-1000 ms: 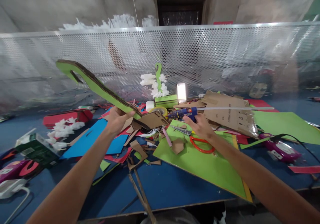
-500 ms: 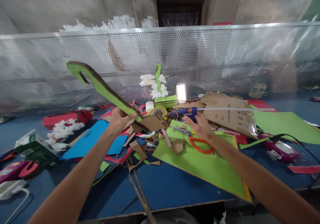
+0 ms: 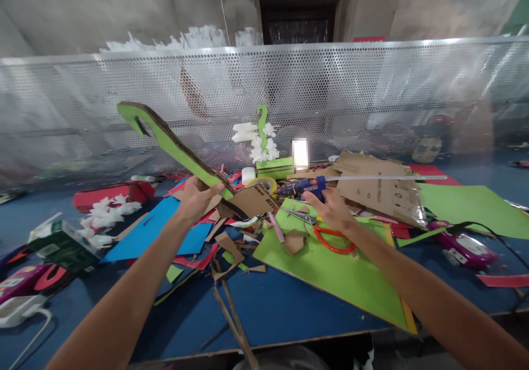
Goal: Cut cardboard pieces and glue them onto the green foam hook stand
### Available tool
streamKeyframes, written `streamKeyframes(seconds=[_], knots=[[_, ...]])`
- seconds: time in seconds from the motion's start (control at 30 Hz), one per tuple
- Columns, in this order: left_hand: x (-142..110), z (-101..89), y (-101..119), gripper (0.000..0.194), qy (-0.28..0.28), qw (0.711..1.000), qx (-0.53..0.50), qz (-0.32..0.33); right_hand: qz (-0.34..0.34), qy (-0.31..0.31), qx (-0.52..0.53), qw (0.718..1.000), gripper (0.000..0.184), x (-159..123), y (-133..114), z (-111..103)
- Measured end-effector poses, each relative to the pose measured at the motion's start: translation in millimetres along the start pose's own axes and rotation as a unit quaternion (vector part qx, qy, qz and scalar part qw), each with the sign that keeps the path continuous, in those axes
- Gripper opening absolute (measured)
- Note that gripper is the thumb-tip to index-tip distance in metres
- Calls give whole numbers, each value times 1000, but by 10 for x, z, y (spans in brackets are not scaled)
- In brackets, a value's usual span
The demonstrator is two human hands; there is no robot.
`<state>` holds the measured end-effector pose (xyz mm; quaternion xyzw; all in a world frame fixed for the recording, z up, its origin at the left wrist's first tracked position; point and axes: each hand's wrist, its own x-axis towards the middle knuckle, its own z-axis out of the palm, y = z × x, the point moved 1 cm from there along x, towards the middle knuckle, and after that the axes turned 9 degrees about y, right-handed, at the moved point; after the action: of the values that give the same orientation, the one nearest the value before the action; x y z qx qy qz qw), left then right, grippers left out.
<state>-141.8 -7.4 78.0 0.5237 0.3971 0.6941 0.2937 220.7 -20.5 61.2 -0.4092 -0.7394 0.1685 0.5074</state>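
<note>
My left hand [image 3: 200, 198] is closed around the lower end of a green hook-shaped cardboard piece [image 3: 173, 146], which slants up to the left. At its lower end is a brown printed cardboard flap [image 3: 255, 200]. My right hand [image 3: 330, 210] grips a blue glue gun [image 3: 303, 187] with its nozzle pointing left, at the flap's right edge; whether it touches cannot be made out. A long clear glue stick [image 3: 384, 177] sticks out of its back. Below the right hand, scissors with orange handles [image 3: 334, 243] lie on a green sheet [image 3: 330, 282].
Behind the hands stand a small green hook with white flowers [image 3: 263, 141] and a roll of yellow tape [image 3: 264, 185]. Cardboard scraps, a blue sheet [image 3: 161, 232], a dark green box [image 3: 61, 247] and a flattened carton [image 3: 376, 188] cover the table. A perforated metal panel [image 3: 165, 94] closes the back.
The green hook piece has shifted slightly right and tilted a little. The glue stick's far end has drawn slightly left. Both hands keep their holds.
</note>
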Motion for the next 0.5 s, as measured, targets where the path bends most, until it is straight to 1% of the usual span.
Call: streamKeyframes(seconds=[0.17,0.37,0.5], knots=[[-13,25,9,40,-32,999,-10,-17,17,9,8,1000,50,-4,-32,11],[-9,32,48,42,-1,999,-11,-31,24,-23,3,999,54,5,-2,14],[1,22,56,39,1,998,-22,-51,53,-40,25,997,54,4,45,12]])
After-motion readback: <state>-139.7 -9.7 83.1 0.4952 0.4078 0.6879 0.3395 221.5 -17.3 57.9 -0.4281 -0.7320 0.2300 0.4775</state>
